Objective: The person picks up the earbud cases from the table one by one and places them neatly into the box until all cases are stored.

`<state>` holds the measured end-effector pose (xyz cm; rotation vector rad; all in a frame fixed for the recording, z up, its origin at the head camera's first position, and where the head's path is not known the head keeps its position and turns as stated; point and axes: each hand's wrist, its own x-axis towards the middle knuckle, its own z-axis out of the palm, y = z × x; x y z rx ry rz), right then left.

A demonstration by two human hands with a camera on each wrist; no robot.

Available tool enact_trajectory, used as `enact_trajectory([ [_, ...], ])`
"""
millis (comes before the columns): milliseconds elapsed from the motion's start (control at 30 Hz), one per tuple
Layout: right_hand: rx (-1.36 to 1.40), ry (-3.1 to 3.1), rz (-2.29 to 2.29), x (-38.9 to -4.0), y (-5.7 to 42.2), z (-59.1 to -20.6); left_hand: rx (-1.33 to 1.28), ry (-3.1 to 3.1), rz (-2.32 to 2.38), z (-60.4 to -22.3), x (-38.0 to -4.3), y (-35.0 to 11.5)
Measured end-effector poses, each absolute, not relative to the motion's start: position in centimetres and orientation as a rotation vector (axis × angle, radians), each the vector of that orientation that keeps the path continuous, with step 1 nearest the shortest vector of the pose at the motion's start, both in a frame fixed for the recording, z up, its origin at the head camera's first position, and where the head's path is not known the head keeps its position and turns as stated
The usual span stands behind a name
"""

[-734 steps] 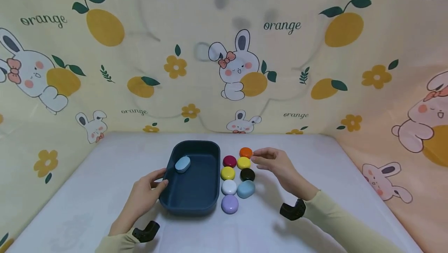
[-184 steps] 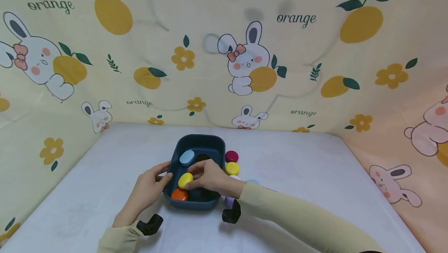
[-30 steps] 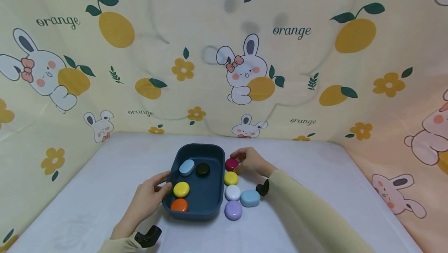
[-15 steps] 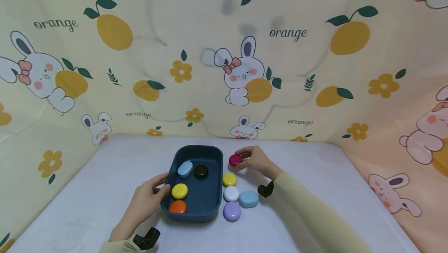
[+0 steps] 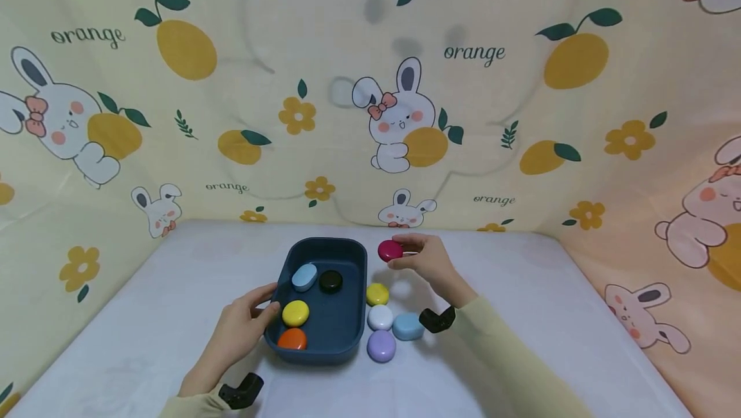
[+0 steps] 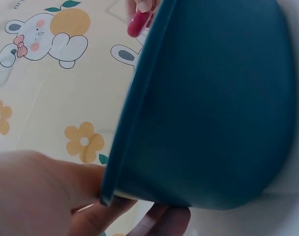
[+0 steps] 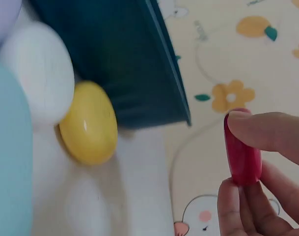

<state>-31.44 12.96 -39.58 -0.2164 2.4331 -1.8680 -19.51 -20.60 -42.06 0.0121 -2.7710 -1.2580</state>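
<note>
My right hand (image 5: 431, 267) pinches a glossy crimson disc (image 5: 390, 251) between thumb and fingers, raised off the table just right of the container's far end. In the right wrist view the disc (image 7: 243, 152) stands on edge in the grip. My left hand (image 5: 240, 328) holds the left rim of a dark blue rectangular container (image 5: 324, 358), thumb at the rim and fingers along the outside. Inside it lie a light blue oval piece (image 5: 304, 277), a black disc (image 5: 330, 281), a yellow disc (image 5: 296, 313) and an orange disc (image 5: 292, 339).
Along the container's right side sit another yellow disc (image 5: 377, 294), a white disc (image 5: 380, 318), a second light blue oval piece (image 5: 408, 326) and a lilac disc (image 5: 381, 346). A white cloth covers the table (image 5: 492, 263); a printed curtain (image 5: 324, 51) hangs behind.
The right hand has lifted the crimson disc from beside the container. Since the oldest frame, the orange, black and one yellow disc have gone into the container. The left hand has stayed at the rim.
</note>
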Motion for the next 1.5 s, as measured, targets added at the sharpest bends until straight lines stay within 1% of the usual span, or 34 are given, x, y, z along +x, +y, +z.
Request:
enact_trajectory([
  [167,-0.17,2.418,-1.967,-30.3,11.9,-39.4,-0.005,-2.764,-1.273,-42.0,-19.6,-20.6],
  [333,-0.127,2.324,-2.088,-28.4,10.3,-39.0,-0.03,-2.76,-1.295,-42.0,-19.6,-20.8],
  [500,-0.172,2.206,-2.145,-26.6,8.7,-38.6,-0.044,-2.758,-1.306,-42.0,-19.5,-21.0],
  [900,-0.299,2.077,-2.061,-22.3,5.5,-38.5,-0.051,-2.766,-1.321,-41.9,-19.4,-21.1],
  [1167,-0.31,2.015,-2.036,-21.1,3.9,-38.7,-0.065,-2.764,-1.347,-41.7,-19.3,-21.1],
  [1500,-0.388,2.137,-1.905,-20.7,3.6,-39.4,-0.046,-2.776,-1.311,-41.7,-19.4,-21.1],
])
